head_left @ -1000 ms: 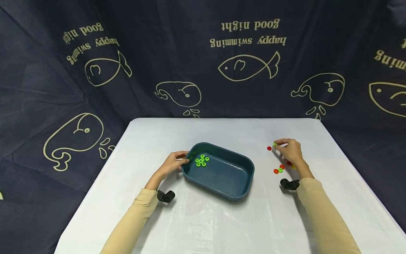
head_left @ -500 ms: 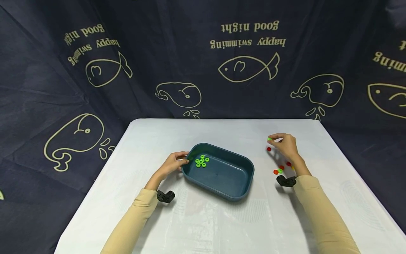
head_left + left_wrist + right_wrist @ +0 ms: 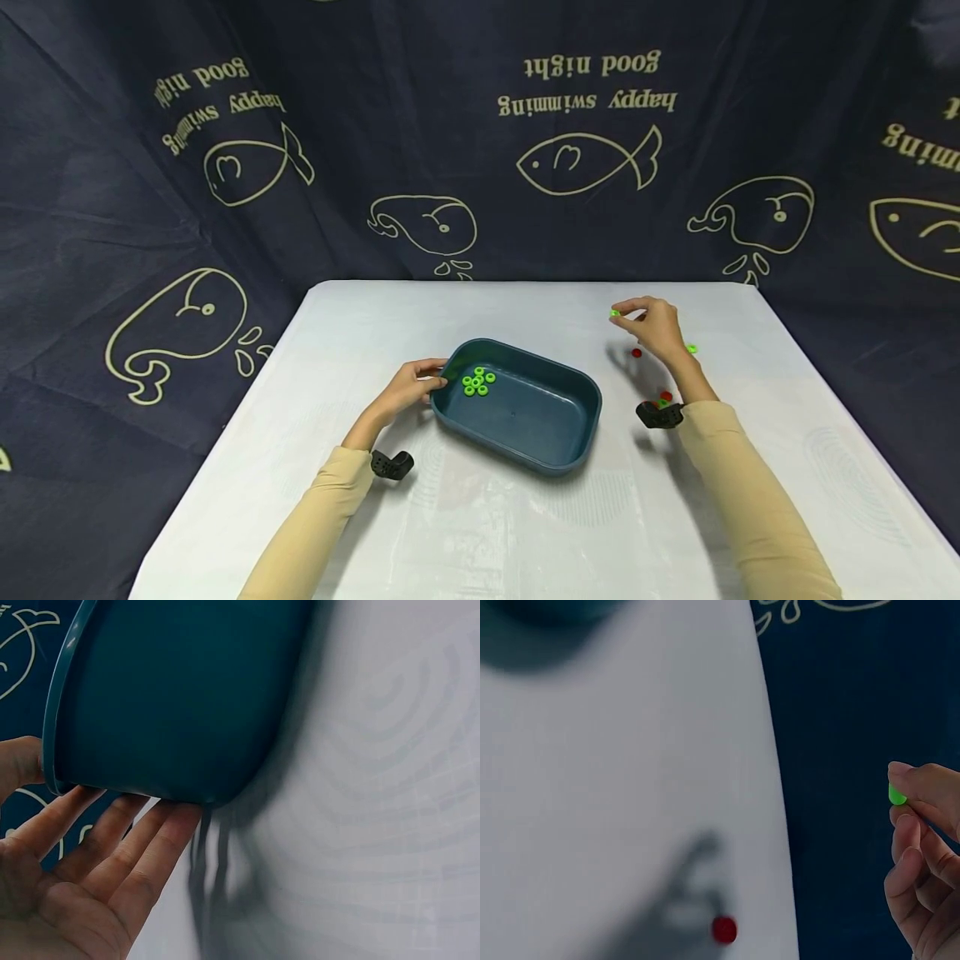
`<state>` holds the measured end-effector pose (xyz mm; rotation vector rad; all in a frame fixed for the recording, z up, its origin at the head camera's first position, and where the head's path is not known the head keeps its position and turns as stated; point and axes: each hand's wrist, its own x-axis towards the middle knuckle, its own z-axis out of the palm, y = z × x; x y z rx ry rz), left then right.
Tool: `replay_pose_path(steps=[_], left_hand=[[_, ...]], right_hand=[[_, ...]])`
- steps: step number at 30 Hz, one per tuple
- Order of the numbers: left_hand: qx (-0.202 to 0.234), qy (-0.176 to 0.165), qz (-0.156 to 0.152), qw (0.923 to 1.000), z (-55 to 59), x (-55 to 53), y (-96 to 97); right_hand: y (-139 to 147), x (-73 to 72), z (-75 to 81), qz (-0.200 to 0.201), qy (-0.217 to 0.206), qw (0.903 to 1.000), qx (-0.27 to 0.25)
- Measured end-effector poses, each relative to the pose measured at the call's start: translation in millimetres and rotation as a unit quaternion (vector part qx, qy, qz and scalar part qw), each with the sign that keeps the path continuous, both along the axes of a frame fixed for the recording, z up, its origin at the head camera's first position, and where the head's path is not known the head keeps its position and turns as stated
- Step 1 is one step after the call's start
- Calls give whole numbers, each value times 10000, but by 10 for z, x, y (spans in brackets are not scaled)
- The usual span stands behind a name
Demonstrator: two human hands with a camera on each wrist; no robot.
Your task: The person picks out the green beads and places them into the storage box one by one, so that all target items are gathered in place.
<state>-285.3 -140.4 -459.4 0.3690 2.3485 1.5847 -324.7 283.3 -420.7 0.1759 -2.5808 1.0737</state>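
A dark teal plastic bin (image 3: 517, 408) with rounded corners stands mid-table. Several green ring-shaped beads (image 3: 476, 382) lie clustered at its left end. My left hand (image 3: 405, 387) holds that end, thumb at the rim and fingers against the outer wall; the left wrist view shows the fingers (image 3: 139, 862) stretched along the wall. Above the table, right of the bin, my right hand (image 3: 654, 325) pinches one green bead (image 3: 897, 795) between thumb and index finger. A red bead (image 3: 637, 353) lies on the table below that hand.
On the white table (image 3: 360, 317), a green bead (image 3: 692, 349) lies right of my right wrist. More red beads (image 3: 666, 397) and a green one lie near the wrist camera, partly hidden by it. A dark printed cloth (image 3: 480, 150) hangs behind the table.
My right hand has risen from the table with the green bead and moved left and away toward the far edge. The left hand and the bin have stayed put.
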Motion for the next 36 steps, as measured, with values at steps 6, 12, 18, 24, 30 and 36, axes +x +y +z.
replay_pose_path(steps=[6, 12, 18, 24, 30, 36], left_hand=[[-90, 6, -13, 10000, 5, 6, -6], [-66, -75, -13, 9999, 8, 1, -10], [-68, -58, 7, 10000, 48, 28, 0], [9, -168, -116, 9998, 325, 190, 52], [-50, -173, -141, 9997, 297, 170, 48], [51, -146, -139, 9998, 97, 45, -5]], right_hand=[[-163, -11, 97, 119, 155, 9998, 1], [-275, -30, 151, 223, 252, 9994, 12], [-397, -70, 190, 405, 380, 9985, -16], [-579, -96, 232, 549, 294, 9981, 5], [-757, -109, 251, 728, 170, 9972, -40], [-911, -120, 241, 920, 182, 9956, -22]])
